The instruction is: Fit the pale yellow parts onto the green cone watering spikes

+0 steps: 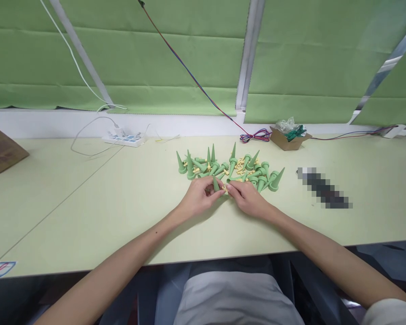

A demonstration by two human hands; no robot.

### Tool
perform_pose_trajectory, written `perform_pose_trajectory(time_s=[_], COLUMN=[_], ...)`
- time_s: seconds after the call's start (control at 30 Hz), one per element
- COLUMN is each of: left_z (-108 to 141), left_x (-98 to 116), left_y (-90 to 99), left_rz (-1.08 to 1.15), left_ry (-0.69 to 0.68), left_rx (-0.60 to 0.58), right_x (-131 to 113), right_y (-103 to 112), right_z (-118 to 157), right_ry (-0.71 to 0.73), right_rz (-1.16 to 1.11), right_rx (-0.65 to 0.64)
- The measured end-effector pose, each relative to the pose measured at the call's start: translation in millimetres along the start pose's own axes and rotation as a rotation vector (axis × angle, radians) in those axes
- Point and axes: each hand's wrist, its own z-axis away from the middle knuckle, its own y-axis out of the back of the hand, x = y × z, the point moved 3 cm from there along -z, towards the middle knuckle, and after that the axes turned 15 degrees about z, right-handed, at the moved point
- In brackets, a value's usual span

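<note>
My left hand is closed around a green plastic spike, its pointed end sticking up past my fingers. Beside it, my right hand pinches a small yellow piece against the spike's side; the fingers partly hide where the two meet. Just beyond both hands lies a pile of similar green spikes, some standing on their round caps and others on their sides. Small yellow pieces are scattered among them.
A small cardboard box with clear and green plastic stands at the back, near coiled red-blue wire. A white power strip lies back left, a brown object far left. A blurred dark object lies on the right.
</note>
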Motion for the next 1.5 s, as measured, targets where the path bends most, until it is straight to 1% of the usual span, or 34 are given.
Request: perform_pose_trajectory(time_s=[0.1, 0.27, 0.43, 0.7, 0.9, 1.17, 1.33, 1.5], left_z=[0.0, -1.1, -1.2, -0.1, 1.4, 0.2, -0.8, 0.5], left_x=[0.3, 0.7, 2.4, 1.3, 2.6, -1.0, 2.7, 4.6], left_y=[0.3, 1.7, 1.5, -1.2, -2.0, -2.3, -0.7, -1.2], left_rz=[-0.012, 0.024, 0.054, 0.012, -0.01, 0.033, 0.049, 0.026], left_ry=[0.019, 0.065, 0.104, 0.057, 0.017, 0.09, 0.103, 0.125], left_rx=[0.002, 0.042, 0.043, 0.006, -0.017, -0.048, -0.024, -0.034], right_x=[0.3, 0.3, -1.6, 0.7, 1.2, 1.2, -0.2, -0.1], right_y=[-0.6, 1.5, 2.4, 1.0, 0.0, -0.5, 0.0, 2.6], right_z=[0.1, 1.0, 1.6, 0.8, 1.0, -0.9, 0.2, 1.1], right_ry=[-0.002, -0.03, -0.021, -0.031, -0.025, -0.03, -0.018, -0.026], right_rz=[-0.006, -0.055, -0.114, -0.015, 0.024, 0.007, -0.035, -0.053], right_rx=[-0.007, 0.01, -0.018, 0.006, -0.003, 0.027, 0.011, 0.056])
